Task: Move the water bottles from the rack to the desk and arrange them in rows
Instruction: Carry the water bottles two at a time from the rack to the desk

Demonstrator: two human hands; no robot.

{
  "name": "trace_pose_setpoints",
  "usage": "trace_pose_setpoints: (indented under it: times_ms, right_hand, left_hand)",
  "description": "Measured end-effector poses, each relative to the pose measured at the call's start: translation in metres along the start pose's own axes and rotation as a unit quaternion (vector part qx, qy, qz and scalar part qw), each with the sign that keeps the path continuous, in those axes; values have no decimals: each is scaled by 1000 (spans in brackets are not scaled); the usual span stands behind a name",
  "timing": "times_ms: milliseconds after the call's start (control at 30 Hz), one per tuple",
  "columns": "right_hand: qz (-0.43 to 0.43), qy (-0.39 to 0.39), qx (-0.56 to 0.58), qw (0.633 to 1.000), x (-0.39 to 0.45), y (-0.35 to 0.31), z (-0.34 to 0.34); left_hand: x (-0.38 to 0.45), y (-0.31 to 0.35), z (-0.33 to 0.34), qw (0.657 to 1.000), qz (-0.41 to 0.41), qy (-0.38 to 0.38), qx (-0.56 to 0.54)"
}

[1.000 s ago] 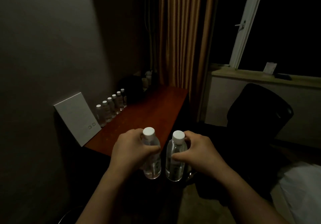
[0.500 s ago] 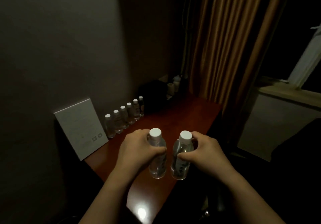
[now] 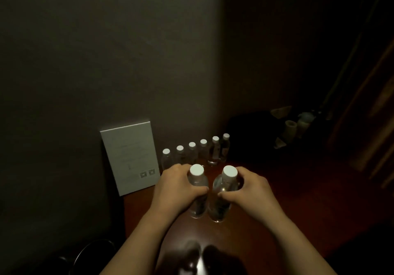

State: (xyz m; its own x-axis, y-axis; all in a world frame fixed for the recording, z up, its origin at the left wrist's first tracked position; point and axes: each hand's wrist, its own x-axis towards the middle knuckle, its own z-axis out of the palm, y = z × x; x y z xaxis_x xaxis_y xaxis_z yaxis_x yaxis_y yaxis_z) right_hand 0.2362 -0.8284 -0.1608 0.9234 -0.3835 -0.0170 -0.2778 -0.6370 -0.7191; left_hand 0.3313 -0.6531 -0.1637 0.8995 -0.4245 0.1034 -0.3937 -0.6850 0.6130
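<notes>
Two bottles [image 3: 198,191] in hands; six more bottles [image 3: 196,153] stand rowed on desk [image 3: 298,200].

— What sort of place is this?

— It looks like a hotel room or a bedroom, dimly lit. A dark red wooden desk [image 3: 298,200] stands pushed against a plain grey wall [image 3: 106,61], in a corner.

— What else points to that?

— A white card [image 3: 130,157] leans upright on the wall, like a guest notice, though its print is too small to read. Beside it stands a row of small capped water bottles [image 3: 198,151]. Heavy brownish curtains [image 3: 375,125] hang at the right, and some cups [image 3: 296,128] sit in the dark far corner of the desk.
</notes>
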Motion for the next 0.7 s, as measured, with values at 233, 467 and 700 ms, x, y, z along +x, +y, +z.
trace_pose_setpoints:
  times_ms: [233,467,700]
  right_hand:
    - [-6,-33,21,999,113,60,-15]
    - [46,-45,30,997,211,124,-8]
    - [59,-49,34,996,283,166,-7]
  left_hand:
    - [88,19,57,997,-70,25,5]
    - [157,26,120,993,-113,19,-4]
    - [210,14,180,989,-145,-6,5]
